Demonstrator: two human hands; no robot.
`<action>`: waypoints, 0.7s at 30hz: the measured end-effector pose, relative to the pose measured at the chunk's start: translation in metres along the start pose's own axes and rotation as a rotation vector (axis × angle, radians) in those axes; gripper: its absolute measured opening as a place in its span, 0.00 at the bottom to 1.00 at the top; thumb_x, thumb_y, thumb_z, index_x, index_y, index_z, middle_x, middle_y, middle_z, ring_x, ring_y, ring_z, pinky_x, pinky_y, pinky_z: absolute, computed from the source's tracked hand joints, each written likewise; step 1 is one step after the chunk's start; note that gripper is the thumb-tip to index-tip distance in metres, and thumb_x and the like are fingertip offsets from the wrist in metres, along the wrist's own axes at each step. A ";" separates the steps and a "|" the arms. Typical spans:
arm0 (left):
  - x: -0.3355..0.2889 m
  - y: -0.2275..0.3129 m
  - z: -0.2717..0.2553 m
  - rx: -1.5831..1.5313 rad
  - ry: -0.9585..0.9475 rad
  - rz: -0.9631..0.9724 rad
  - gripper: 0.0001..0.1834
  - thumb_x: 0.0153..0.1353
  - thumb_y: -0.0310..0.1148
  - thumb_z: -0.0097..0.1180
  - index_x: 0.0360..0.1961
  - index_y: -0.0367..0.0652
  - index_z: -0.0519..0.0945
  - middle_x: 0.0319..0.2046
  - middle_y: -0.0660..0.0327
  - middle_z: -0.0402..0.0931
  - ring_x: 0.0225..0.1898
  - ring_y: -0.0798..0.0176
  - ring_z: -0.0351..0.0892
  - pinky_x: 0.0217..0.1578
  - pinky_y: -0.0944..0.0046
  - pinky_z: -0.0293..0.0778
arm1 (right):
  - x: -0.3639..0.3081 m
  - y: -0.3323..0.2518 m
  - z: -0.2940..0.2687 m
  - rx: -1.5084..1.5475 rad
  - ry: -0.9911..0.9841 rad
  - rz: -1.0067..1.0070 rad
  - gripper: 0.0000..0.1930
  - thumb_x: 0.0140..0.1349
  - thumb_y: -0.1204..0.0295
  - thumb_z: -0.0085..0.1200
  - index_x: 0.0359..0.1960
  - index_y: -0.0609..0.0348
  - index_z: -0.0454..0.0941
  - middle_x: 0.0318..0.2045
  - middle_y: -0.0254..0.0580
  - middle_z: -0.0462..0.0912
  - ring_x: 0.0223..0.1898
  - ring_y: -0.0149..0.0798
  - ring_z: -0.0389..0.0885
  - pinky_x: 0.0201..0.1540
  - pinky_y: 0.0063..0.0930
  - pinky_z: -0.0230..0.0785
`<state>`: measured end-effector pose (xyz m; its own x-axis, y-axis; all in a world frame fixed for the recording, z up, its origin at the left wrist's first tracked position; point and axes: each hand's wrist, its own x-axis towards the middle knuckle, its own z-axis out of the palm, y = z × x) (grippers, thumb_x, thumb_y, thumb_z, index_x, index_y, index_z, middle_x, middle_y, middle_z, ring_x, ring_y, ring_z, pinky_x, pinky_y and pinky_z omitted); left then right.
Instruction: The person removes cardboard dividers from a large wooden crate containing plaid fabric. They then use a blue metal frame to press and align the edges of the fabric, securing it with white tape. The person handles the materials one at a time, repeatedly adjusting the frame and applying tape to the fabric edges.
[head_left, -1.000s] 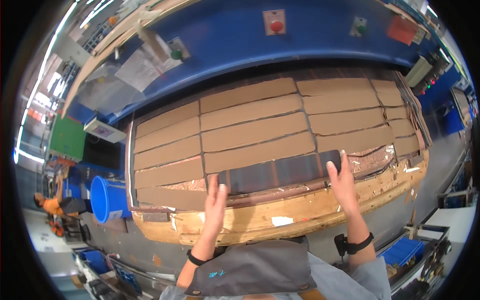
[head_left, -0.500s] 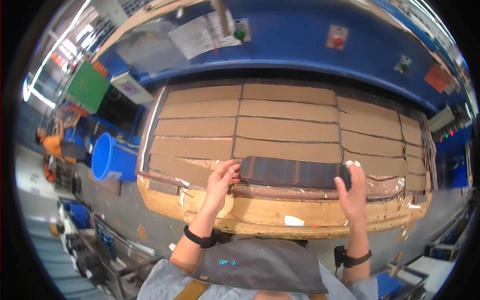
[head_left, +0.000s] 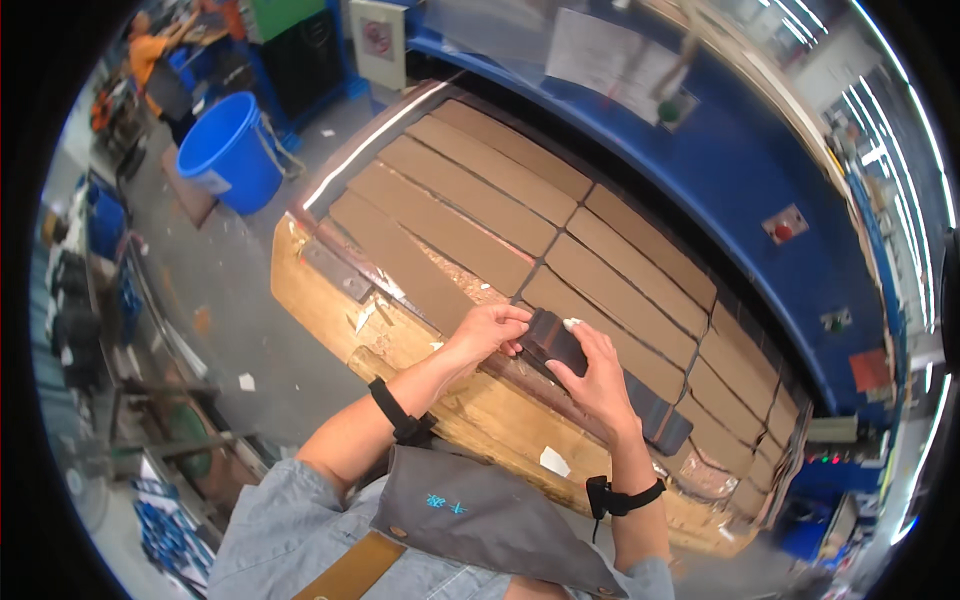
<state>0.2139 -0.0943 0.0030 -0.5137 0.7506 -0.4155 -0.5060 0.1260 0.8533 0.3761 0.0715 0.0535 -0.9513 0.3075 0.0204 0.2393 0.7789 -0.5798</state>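
Strip (dark, banded) lies under right hand, grip wide; left hand at its end, grip unclear.

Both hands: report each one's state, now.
Left hand: fingers curled at the end of the strip; grip unclear.
Right hand: open, fingers spread over it.

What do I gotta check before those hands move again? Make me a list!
1. Left hand by the dark strip: ok, fingertips at its left end.
2. Right hand at the strip: ok, spread over it.
3. Strip flat all along: cannot tell, the hands hide part.
4. Wood edge free of scraps: not ok, a white scrap lies there.
5. Bucket out of the way: ok, on the floor.
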 end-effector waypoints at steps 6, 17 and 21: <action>0.003 0.000 -0.005 -0.053 -0.068 -0.018 0.13 0.70 0.30 0.61 0.50 0.33 0.81 0.34 0.62 0.82 0.30 0.72 0.81 0.31 0.71 0.78 | 0.005 0.001 -0.002 -0.065 -0.041 -0.089 0.39 0.55 0.64 0.74 0.67 0.63 0.71 0.65 0.55 0.74 0.65 0.55 0.72 0.68 0.44 0.65; 0.009 0.006 -0.008 -0.030 -0.106 -0.073 0.10 0.69 0.30 0.63 0.47 0.35 0.80 0.29 0.63 0.81 0.25 0.71 0.81 0.25 0.71 0.77 | 0.010 -0.001 -0.015 0.072 -0.045 0.049 0.36 0.57 0.66 0.71 0.66 0.65 0.72 0.63 0.57 0.77 0.63 0.54 0.77 0.67 0.40 0.69; 0.013 0.001 -0.008 -0.034 -0.120 -0.072 0.08 0.69 0.30 0.63 0.44 0.37 0.79 0.29 0.64 0.80 0.25 0.71 0.81 0.25 0.71 0.77 | 0.006 -0.002 -0.011 -0.022 0.019 0.014 0.31 0.60 0.69 0.67 0.65 0.65 0.73 0.61 0.59 0.78 0.63 0.56 0.77 0.66 0.41 0.69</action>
<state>0.2010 -0.0895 -0.0045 -0.3902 0.8126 -0.4329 -0.5628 0.1616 0.8106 0.3724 0.0775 0.0634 -0.9438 0.3292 0.0282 0.2575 0.7863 -0.5617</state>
